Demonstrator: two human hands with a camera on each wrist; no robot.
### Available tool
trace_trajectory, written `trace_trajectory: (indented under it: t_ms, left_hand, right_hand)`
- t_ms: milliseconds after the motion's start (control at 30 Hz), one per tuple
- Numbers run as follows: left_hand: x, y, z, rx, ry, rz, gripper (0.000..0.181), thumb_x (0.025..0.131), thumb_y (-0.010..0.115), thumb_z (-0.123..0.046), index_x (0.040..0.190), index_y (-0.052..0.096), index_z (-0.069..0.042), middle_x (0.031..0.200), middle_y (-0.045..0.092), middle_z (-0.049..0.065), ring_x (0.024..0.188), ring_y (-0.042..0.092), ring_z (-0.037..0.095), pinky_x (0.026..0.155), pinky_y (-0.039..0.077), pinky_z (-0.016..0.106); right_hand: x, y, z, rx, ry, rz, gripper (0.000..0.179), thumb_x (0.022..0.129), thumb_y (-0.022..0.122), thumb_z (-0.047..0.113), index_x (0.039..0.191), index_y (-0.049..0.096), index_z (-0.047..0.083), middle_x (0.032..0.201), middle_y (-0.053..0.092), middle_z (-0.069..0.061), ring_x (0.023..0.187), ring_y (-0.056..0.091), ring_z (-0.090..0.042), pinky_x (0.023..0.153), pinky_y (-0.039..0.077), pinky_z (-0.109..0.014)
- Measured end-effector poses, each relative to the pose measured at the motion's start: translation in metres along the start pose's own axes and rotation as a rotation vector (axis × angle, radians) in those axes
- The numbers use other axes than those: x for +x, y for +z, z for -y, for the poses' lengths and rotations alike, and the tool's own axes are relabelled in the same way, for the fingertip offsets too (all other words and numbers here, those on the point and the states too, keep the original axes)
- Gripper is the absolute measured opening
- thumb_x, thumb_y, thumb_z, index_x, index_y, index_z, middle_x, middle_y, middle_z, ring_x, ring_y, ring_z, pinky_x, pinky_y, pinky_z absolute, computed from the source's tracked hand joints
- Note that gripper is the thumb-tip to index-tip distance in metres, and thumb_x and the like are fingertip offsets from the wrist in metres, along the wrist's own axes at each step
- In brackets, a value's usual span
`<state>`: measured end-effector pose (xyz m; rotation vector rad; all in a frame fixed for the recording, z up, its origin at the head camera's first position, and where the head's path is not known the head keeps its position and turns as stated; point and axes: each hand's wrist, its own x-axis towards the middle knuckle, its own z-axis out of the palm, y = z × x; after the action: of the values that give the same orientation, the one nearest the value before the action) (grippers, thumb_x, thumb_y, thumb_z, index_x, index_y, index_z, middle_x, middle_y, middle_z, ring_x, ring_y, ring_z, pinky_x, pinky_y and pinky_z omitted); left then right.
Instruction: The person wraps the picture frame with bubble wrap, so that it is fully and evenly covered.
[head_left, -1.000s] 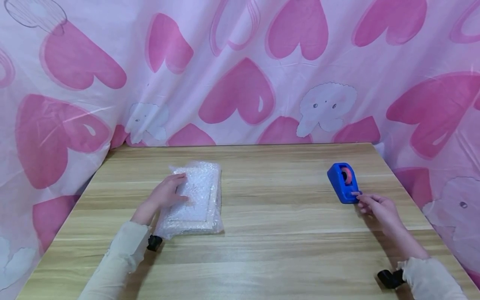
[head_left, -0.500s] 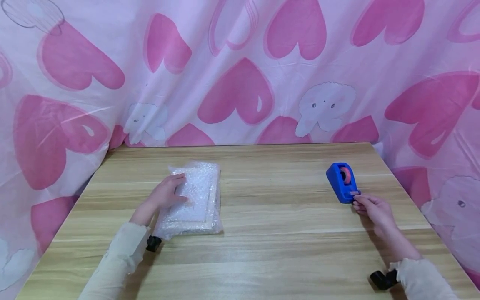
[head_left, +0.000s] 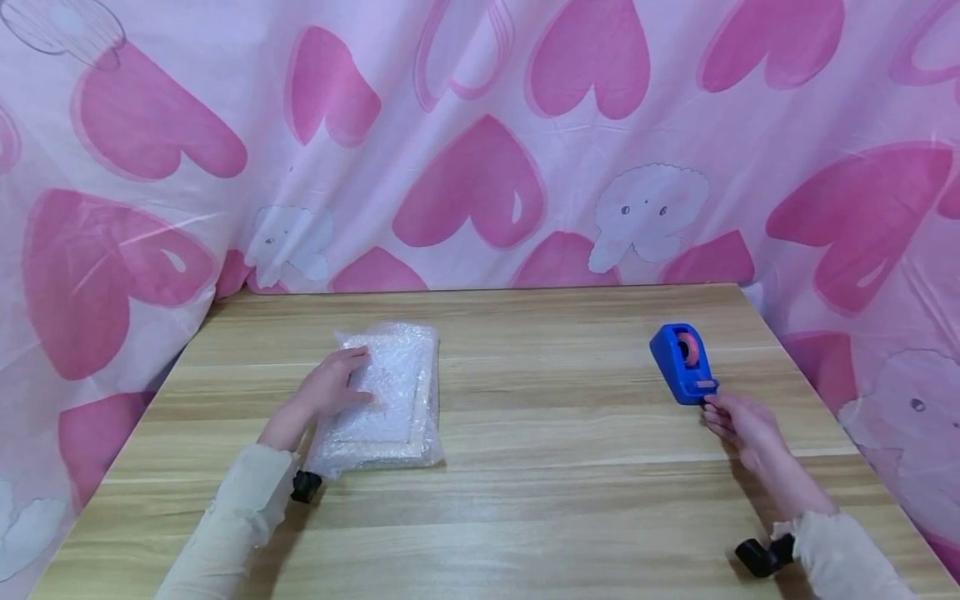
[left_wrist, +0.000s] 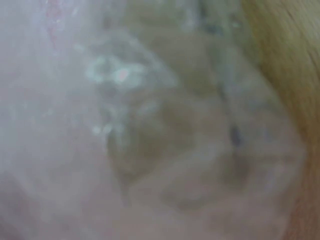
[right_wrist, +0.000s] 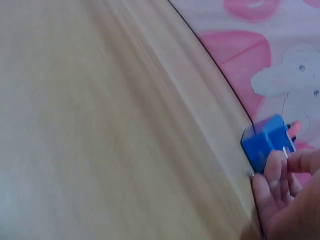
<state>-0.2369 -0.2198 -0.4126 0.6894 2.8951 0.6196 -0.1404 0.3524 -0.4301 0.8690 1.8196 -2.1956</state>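
Observation:
A flat rectangular frame-like item in bubble wrap (head_left: 393, 392) lies on the left half of the table. My left hand (head_left: 326, 392) rests over its left side, thumb and fingers spread on the wrap. Clear plastic wrap (left_wrist: 165, 165) fills most of the blurred left wrist view. On the right stands a blue tape dispenser (head_left: 678, 367) holding a roll of pink tape (head_left: 688, 348). My right hand (head_left: 750, 429) is at the dispenser's front end. Its thumb and forefinger come together around a small pale sliver of tape (right_wrist: 285, 151) in the right wrist view.
Both things lie on a wood-grain table (head_left: 540, 467). A pink curtain with hearts (head_left: 472, 183) hangs along the far and side edges. Black wrist-worn devices (head_left: 765, 556) sit under both forearms near the sleeves.
My right hand has shifted slightly left and down along the dispenser's front, its fingertips now just below the cutting edge. The left hand stays on the bubble wrap; the whole view drifts a little left.

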Motion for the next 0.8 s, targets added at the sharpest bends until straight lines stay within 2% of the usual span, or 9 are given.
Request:
trace_trajectory:
  t_ms: [133,233,333,467,567,667,800]
  left_hand:
    - [0.001,0.000,0.001,-0.007,0.007,0.000,0.062,0.075,0.071,-0.014,0.123,0.044,0.015,0.132,0.039,0.030,0.123,0.032,0.046,0.103,0.026,0.053]
    - [0.001,0.001,0.001,-0.014,0.007,0.000,0.062,0.075,0.071,-0.014,0.123,0.044,0.016,0.132,0.039,0.030,0.123,0.032,0.046,0.103,0.026,0.053]
    - [0.000,0.001,0.001,-0.014,0.006,0.002,0.062,0.075,0.071,-0.014,0.123,0.044,0.015,0.133,0.039,0.030,0.123,0.032,0.046,0.103,0.025,0.053]
    - [0.001,0.000,0.000,-0.015,0.001,0.004,0.062,0.075,0.071,-0.014,0.123,0.044,0.015,0.133,0.039,0.030,0.123,0.031,0.046,0.103,0.025,0.054]
    - [0.001,-0.001,-0.001,-0.012,-0.003,0.006,0.062,0.075,0.071,-0.015,0.123,0.044,0.015,0.132,0.039,0.030,0.123,0.032,0.046,0.103,0.026,0.054]
    - [0.001,-0.002,-0.002,-0.001,-0.003,0.009,0.062,0.076,0.071,-0.015,0.123,0.045,0.014,0.132,0.040,0.030,0.123,0.032,0.046,0.103,0.026,0.054]
    - [0.000,-0.002,-0.003,-0.001,-0.005,0.011,0.062,0.075,0.071,-0.015,0.123,0.045,0.014,0.132,0.040,0.029,0.123,0.033,0.045,0.103,0.026,0.053]
  right_hand:
    - [-0.003,-0.001,-0.003,-0.073,-0.033,0.006,0.018,0.088,0.059,0.022,0.071,0.066,0.023,0.070,0.066,0.008,0.066,0.064,-0.005,0.066,0.054,-0.020]
    - [-0.008,0.004,-0.002,-0.223,-0.122,0.006,0.011,0.086,0.060,0.032,0.076,0.064,0.030,0.073,0.065,0.013,0.069,0.062,-0.002,0.066,0.052,-0.016]
    - [-0.011,0.016,0.003,-0.386,-0.220,-0.029,0.013,0.084,0.061,0.040,0.083,0.066,0.028,0.074,0.064,0.015,0.072,0.059,0.002,0.066,0.050,-0.015]
    - [-0.019,0.047,0.019,-0.579,-0.334,-0.056,0.040,0.085,0.058,0.042,0.100,0.067,0.006,0.076,0.065,0.014,0.075,0.056,0.003,0.071,0.046,-0.019]
    - [-0.026,0.077,0.030,-0.615,-0.417,-0.014,0.048,0.087,0.057,0.038,0.107,0.061,-0.006,0.076,0.066,0.012,0.076,0.057,0.002,0.074,0.046,-0.018]
    - [-0.025,0.105,0.036,-0.600,-0.475,0.044,0.045,0.088,0.058,0.034,0.107,0.061,-0.006,0.075,0.066,0.011,0.074,0.060,0.001,0.075,0.049,-0.019]
    - [-0.016,0.143,0.037,-0.637,-0.503,0.105,0.043,0.087,0.059,0.034,0.107,0.062,-0.004,0.079,0.068,0.003,0.075,0.061,-0.003,0.083,0.048,-0.033]
